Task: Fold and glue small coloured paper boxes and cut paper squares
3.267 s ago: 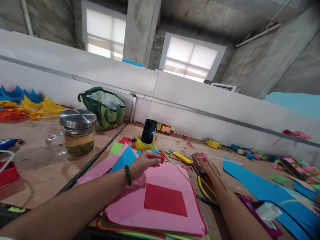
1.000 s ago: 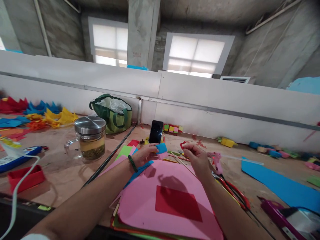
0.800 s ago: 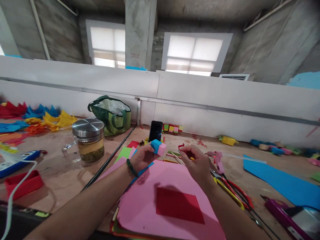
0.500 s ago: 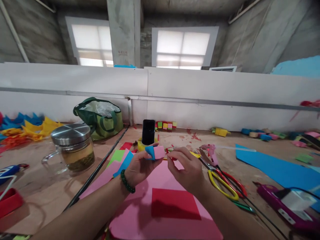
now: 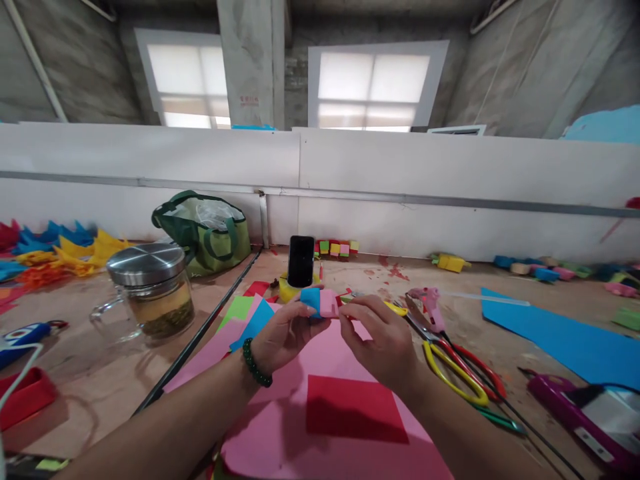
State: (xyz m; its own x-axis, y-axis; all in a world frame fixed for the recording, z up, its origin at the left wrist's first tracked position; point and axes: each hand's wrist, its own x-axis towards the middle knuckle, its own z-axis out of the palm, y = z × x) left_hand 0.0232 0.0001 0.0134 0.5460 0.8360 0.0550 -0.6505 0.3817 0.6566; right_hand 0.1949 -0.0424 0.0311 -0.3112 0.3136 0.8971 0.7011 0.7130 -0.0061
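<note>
My left hand (image 5: pixel 285 333), with a dark green bead bracelet (image 5: pixel 257 363) at the wrist, grips a small blue and pink folded foam piece (image 5: pixel 327 303). Close by on the right, the thumb and fingertips of my right hand (image 5: pixel 380 337) come together at the piece's pink end. Whether they pinch that edge or something tiny beside it cannot be made out. Below both hands lies a large pink foam sheet (image 5: pixel 265 427), with a red rectangle (image 5: pixel 355 408) on top. Blue, green and pink sheets (image 5: pixel 257 321) fan out left of my left hand.
A lidded glass mug of tea (image 5: pixel 160 300) and a green bag (image 5: pixel 215 240) stand at left. A phone (image 5: pixel 301 261) leans upright in a yellow holder. On the right lie scissors (image 5: pixel 455 373), a pink glue gun (image 5: pixel 434 310), a blue sheet (image 5: pixel 560 340) and a purple power strip (image 5: pixel 575 417).
The blue and pink piece has turned slightly in my left hand, showing more of its blue side. My right fingertips stay near its pink end. The whole view has shifted a little.
</note>
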